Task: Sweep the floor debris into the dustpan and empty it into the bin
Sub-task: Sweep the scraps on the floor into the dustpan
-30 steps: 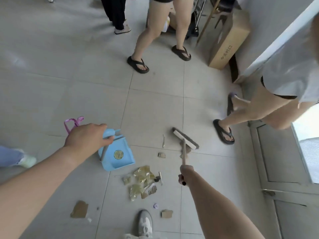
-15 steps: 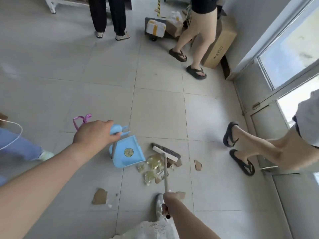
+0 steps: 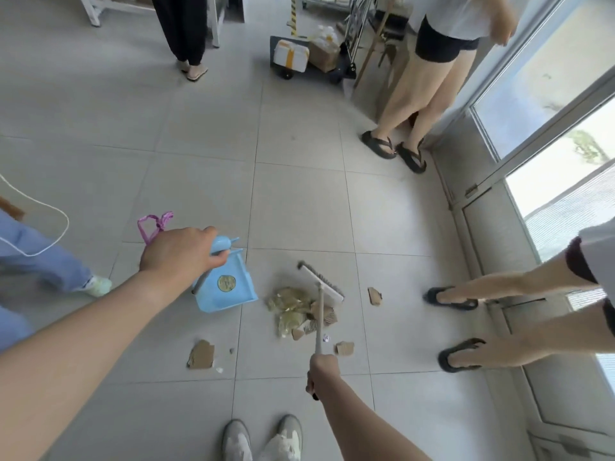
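Note:
My left hand (image 3: 179,252) grips the handle of a light blue dustpan (image 3: 226,287), whose open edge rests on the grey tiles and faces right. My right hand (image 3: 323,371) holds the pale stick of a broom (image 3: 320,283); its white head with dark bristles sits just beyond a pile of yellowish wrappers and cardboard bits (image 3: 299,311). The pile lies a short gap to the right of the dustpan. Loose cardboard scraps lie at the lower left (image 3: 201,354), beside my right hand (image 3: 344,347) and right of the broom head (image 3: 374,296). No bin is in view.
A pink plastic bag (image 3: 154,224) lies behind my left hand. People stand close: sandalled feet at right (image 3: 461,356) and far right (image 3: 394,149), a blue-trousered leg at left (image 3: 50,261). My own shoes (image 3: 263,439) are at the bottom. A loaded cart (image 3: 309,58) stands at the back.
The broom head has swept toward me and left, gathering the scattered debris into one pile near the dustpan. The view has tilted up, and the people at right have shifted.

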`<state>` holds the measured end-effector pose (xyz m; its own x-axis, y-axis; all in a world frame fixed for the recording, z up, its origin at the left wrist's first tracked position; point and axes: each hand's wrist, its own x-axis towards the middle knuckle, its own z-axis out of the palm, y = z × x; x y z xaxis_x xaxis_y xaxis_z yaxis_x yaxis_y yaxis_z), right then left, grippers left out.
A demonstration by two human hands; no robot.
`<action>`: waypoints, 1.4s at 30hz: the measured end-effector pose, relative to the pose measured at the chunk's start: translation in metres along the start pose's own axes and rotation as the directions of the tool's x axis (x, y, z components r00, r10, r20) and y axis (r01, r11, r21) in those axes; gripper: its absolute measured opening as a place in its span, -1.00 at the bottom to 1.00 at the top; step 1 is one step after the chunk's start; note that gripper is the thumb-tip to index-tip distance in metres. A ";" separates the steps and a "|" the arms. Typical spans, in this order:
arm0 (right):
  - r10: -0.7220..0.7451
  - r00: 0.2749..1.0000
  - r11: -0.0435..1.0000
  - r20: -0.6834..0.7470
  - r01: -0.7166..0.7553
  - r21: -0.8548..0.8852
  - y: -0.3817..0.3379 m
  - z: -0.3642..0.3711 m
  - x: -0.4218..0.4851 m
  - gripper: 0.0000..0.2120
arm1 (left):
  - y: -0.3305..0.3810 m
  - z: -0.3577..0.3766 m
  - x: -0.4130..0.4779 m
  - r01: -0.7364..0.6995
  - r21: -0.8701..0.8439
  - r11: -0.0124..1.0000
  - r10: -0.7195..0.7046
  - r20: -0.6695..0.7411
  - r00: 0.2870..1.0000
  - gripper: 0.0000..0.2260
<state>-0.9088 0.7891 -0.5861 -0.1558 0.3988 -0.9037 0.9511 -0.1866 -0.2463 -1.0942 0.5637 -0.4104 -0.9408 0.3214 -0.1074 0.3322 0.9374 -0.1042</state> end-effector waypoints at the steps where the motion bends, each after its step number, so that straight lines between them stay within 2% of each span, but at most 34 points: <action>1: -0.012 1.000 1.000 -0.015 0.012 0.009 -0.003 -0.006 -0.002 -0.85 | 0.003 -0.002 -0.002 -0.004 0.003 1.000 0.004 -0.005 1.000 -0.66; 3: -0.032 0.998 0.999 -0.048 0.033 0.021 -0.011 -0.022 -0.005 -0.89 | 0.009 -0.006 -0.004 -0.015 0.005 1.000 0.015 -0.010 1.000 -0.66; 8: -0.086 0.986 0.994 -0.144 0.076 -0.078 -0.032 -0.078 0.016 -0.80 | 0.028 -0.006 -0.005 -0.032 -0.012 0.999 0.031 -0.040 0.999 -0.67; 12: -0.075 0.975 0.992 -0.210 0.052 -0.111 -0.046 -0.124 0.052 -0.78 | 0.046 0.002 -0.006 -0.019 -0.028 0.999 0.017 -0.066 0.998 -0.64; 16: 0.029 0.981 0.996 -0.193 -0.044 -0.077 -0.065 -0.157 0.084 -0.83 | 0.072 0.008 0.003 -0.026 0.020 0.999 0.027 -0.052 0.998 -0.64; 18: 0.089 0.972 0.990 -0.220 -0.110 -0.086 -0.071 -0.167 0.096 -0.72 | 0.082 0.012 0.007 -0.034 0.021 0.999 0.035 -0.051 0.998 -0.64; 20: 0.188 0.964 0.979 -0.188 -0.198 -0.036 -0.076 -0.171 0.101 -0.67 | 0.088 0.017 0.011 -0.028 0.004 1.000 0.028 -0.044 0.999 -0.66; 23: 0.282 0.947 0.958 -0.153 -0.286 -0.003 -0.077 -0.165 0.098 -0.68 | 0.095 0.025 0.012 -0.022 0.017 1.000 0.023 -0.033 0.999 -0.67; 28: 0.251 0.965 0.968 -0.080 -0.252 -0.001 -0.071 -0.148 0.085 -0.64 | 0.096 0.029 0.004 0.007 0.023 1.000 -0.007 -0.009 1.000 -0.68; 35: 0.240 0.970 0.966 -0.029 -0.242 -0.096 -0.051 -0.111 0.054 -0.65 | 0.069 0.034 -0.018 0.011 -0.023 1.000 -0.011 -0.009 1.000 -0.66; 38: 0.212 0.977 0.975 -0.001 -0.211 -0.073 -0.029 -0.084 0.042 -0.67 | 0.051 0.037 -0.035 -0.005 -0.002 1.000 0.005 -0.034 0.999 -0.65; 42: 0.237 0.970 0.970 0.059 -0.239 0.036 0.007 -0.035 0.011 -0.69 | 0.019 0.036 -0.060 -0.013 -0.033 0.999 0.013 -0.024 1.000 -0.65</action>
<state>-0.8941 0.8236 -0.5852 0.0587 0.2899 -0.9553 0.9506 -0.3084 -0.0352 -1.0286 0.5576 -0.4417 -0.9379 0.3363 -0.0855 0.3424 0.9370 -0.0697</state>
